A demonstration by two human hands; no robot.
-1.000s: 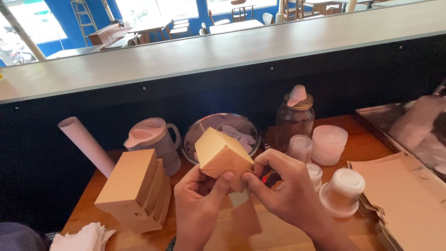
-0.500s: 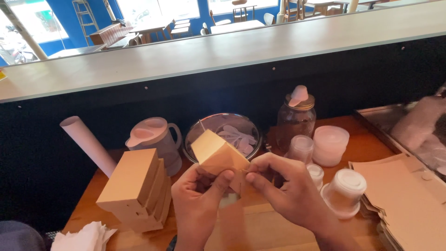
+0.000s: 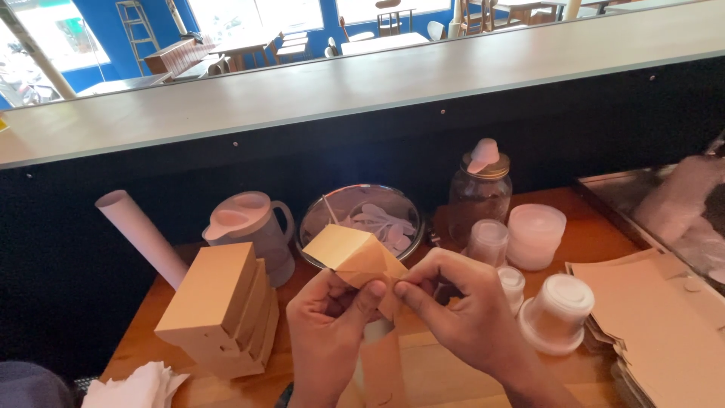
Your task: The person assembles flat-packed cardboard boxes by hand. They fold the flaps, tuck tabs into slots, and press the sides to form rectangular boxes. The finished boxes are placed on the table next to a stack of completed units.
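Pale counter (image 3: pixel 362 91) over dark panel (image 3: pixel 453 143); beyond, blue walls (image 3: pixel 151 23), bright windows (image 3: pixel 249 13), wooden tables (image 3: pixel 249 47)

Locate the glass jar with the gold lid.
In the head view, the glass jar stands at the back of the wooden table, right of centre, between the steel bowl and the stacked white containers.

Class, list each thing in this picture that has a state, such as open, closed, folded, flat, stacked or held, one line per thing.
Cardboard box: partly folded, held up in both hands.
Left hand: gripping the box's lower edge.
Right hand: pinching a flap.
Finished boxes: closed, stacked, leaning.
Flat cardboard blanks: unfolded, piled.
Glass jar: lid on.
Pitcher: lidded, upright.
Steel bowl: covered with clear film.
Paper roll: rolled, leaning.
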